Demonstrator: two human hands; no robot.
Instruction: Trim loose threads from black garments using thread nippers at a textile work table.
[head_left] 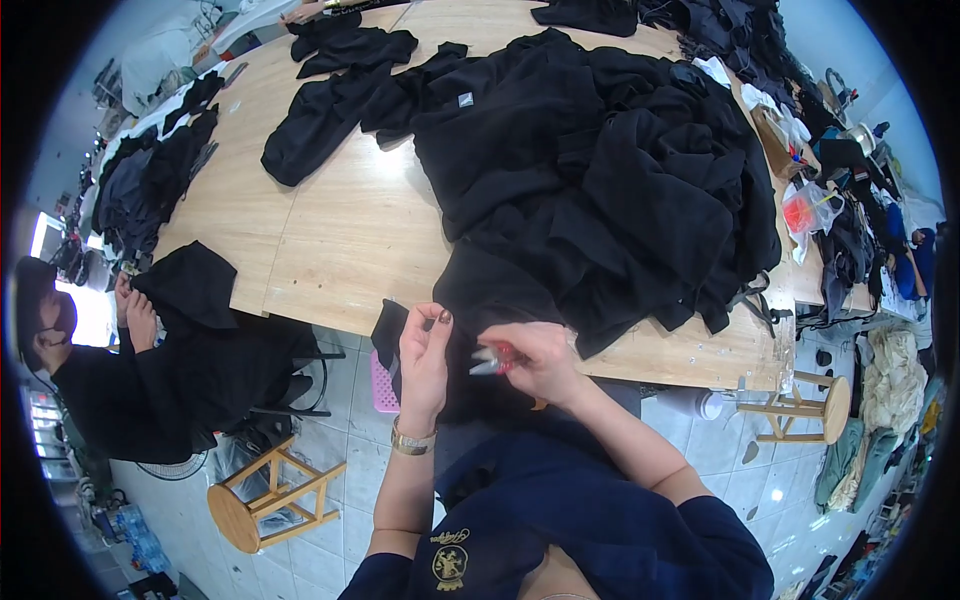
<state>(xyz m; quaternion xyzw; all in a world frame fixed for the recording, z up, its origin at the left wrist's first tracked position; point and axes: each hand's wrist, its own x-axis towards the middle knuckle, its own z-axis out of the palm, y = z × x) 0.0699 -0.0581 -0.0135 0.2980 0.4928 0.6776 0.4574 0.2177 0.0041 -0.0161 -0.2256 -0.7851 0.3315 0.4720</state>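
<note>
At the table's near edge my left hand (pixel 424 362) is closed, its thumb and fingers pinched on the edge of a black garment (pixel 462 385) that hangs down over my lap. My right hand (pixel 545 360) grips a pair of red-handled thread snips (pixel 492 360), slightly smeared by motion. The blades point left toward my left hand, with a small gap between them and its fingers. Just beyond both hands rises a large heap of black garments (pixel 600 170); a small white label (pixel 465 100) shows on one of them.
Across the wooden table (pixel 330 240) lie more black cloth pieces (pixel 330 120). At the left a seated person (pixel 140 370) handles black fabric. Wooden stools (pixel 240 515) stand on the tiled floor. A plastic bag with something red (pixel 800 212) sits by the table's right side.
</note>
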